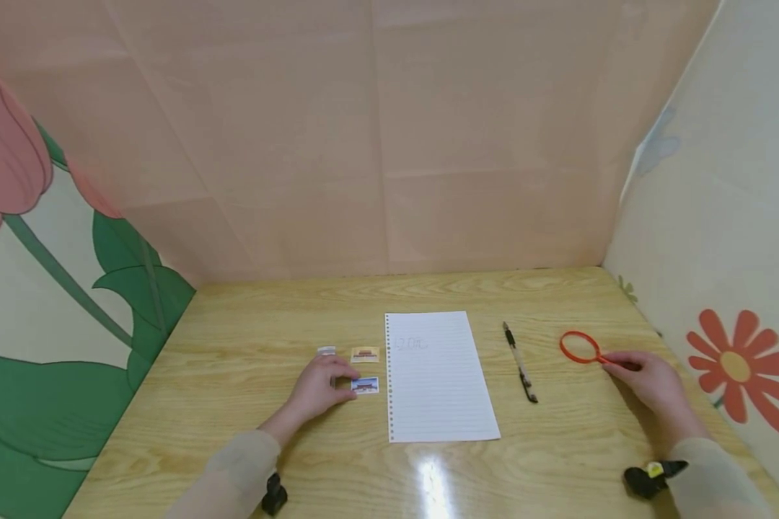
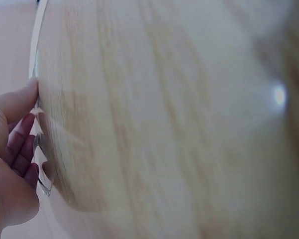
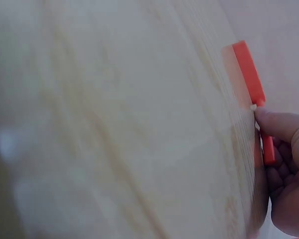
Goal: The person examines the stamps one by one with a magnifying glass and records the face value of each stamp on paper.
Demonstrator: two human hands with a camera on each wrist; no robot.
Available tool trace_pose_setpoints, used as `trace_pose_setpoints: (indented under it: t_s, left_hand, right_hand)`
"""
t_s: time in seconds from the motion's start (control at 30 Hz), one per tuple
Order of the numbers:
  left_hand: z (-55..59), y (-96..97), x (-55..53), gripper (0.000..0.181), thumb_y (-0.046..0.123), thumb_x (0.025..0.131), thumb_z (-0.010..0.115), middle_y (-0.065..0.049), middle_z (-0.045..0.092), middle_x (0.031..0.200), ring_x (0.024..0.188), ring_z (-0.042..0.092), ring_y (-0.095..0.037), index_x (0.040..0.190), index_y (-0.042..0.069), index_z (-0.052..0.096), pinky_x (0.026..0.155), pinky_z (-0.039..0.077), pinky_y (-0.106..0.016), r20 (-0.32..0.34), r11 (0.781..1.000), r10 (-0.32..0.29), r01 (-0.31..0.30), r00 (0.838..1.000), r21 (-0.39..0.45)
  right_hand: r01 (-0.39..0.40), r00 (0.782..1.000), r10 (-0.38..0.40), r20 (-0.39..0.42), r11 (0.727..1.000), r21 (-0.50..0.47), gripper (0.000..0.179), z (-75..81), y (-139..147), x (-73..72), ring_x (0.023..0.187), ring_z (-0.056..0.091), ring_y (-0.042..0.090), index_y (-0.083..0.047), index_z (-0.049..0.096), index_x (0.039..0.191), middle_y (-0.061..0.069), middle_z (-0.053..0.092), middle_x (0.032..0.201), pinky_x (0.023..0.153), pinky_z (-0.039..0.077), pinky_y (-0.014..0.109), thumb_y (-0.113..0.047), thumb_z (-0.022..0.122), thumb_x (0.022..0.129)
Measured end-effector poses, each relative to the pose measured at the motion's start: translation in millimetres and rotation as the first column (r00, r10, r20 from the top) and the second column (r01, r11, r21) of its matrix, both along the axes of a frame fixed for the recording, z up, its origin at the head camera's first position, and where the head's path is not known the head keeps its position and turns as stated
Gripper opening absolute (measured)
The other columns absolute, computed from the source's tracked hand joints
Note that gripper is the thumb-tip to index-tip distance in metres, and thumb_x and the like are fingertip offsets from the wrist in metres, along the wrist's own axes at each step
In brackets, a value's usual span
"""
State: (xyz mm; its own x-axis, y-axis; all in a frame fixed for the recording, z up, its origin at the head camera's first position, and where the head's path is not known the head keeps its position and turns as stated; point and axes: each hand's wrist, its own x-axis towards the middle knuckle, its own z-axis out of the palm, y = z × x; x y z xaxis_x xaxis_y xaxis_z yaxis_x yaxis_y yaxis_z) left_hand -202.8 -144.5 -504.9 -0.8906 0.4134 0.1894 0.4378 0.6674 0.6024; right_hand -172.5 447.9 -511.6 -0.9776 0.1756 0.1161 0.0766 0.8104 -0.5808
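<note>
Wood-grain tabletop (image 1: pixel 247 339) enclosed by a pink back panel and flower-printed side walls. Right hand (image 1: pixel 649 378) rests at the far right of the table, fingers curled round the handle of the orange magnifying glass (image 1: pixel 581 347); the right wrist view shows thumb and fingers (image 3: pixel 283 124) pinching the orange handle (image 3: pixel 249 69). Long axis of the magnifier runs from the hand toward the far left, lens ring lying flat on the wood beyond the fingertips. Left hand (image 1: pixel 318 386) lies left of centre, fingertips touching the near stamp (image 1: pixel 365 386); a second stamp (image 1: pixel 365 354) sits just beyond, and a small clear cap-like item (image 1: pixel 326 351) at the knuckles. Lined sheet (image 1: pixel 436 375) lies between the two hands, its long axis near to far, with the pen (image 1: pixel 519 362) roughly parallel on its right. Stamps therefore lie well to the left of the magnifier, across sheet and pen. Bare wood shows beyond the sheet; the right wall stands close behind the right hand.
</note>
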Motion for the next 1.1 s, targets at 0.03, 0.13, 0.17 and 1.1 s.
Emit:
trace_pose_setpoints:
  t_s: [0.03, 0.13, 0.17, 1.1]
  left_hand:
    - [-0.3, -0.2, -0.2, 0.026, 0.018, 0.074, 0.088, 0.0, 0.068, 0.106, 0.104, 0.058, -0.022, 0.098, 0.016, 0.079, 0.095, 0.047, -0.045, 0.0, 1.0, 0.001, -0.001, 1.0, 0.0]
    - [-0.1, -0.5, -0.1, 0.026, 0.017, 0.074, 0.088, 0.0, 0.068, 0.106, 0.104, 0.058, -0.022, 0.098, 0.015, 0.079, 0.095, 0.047, -0.045, 0.005, 1.0, 0.003, -0.003, 1.0, 0.007]
    - [0.3, -0.4, 0.1, 0.025, 0.017, 0.074, 0.088, 0.0, 0.068, 0.106, 0.105, 0.058, -0.023, 0.098, 0.015, 0.079, 0.096, 0.047, -0.046, 0.006, 1.0, 0.001, -0.002, 1.0, 0.007]
    - [2.3, -0.8, 0.9, 0.023, 0.015, 0.076, 0.086, 0.0, 0.068, 0.104, 0.107, 0.058, -0.026, 0.098, 0.014, 0.078, 0.101, 0.044, -0.048, 0.034, 1.0, 0.016, -0.017, 0.999, 0.017]
  right_hand:
    - [0.002, 1.0, -0.002, -0.006, 1.0, 0.007, 0.036, -0.3, 0, -0.4, 0.097, 0.058, 0.036, 0.0, 0.074, 0.106, 0.024, 0.068, 0.107, 0.079, 0.044, 0.048, -0.034, 0.069, 0.094]
    - [0.002, 1.0, -0.002, -0.022, 1.0, 0.022, 0.031, -0.3, -2, -0.5, 0.089, 0.059, 0.026, -0.001, 0.074, 0.101, 0.02, 0.07, 0.1, 0.073, 0.043, 0.036, -0.031, 0.069, 0.094]
    - [0.001, 1.0, 0.0, -0.023, 1.0, 0.022, 0.031, -0.2, -1, -0.1, 0.088, 0.058, 0.025, -0.001, 0.074, 0.101, 0.019, 0.07, 0.099, 0.072, 0.041, 0.034, -0.03, 0.069, 0.095]
    - [-0.372, 0.913, 0.347, -0.214, 0.924, -0.09, 0.01, 37.3, -164, -20.0, 0.077, 0.054, 0.012, -0.009, 0.076, 0.092, 0.001, 0.066, 0.088, 0.065, 0.048, 0.024, -0.004, 0.079, 0.083]
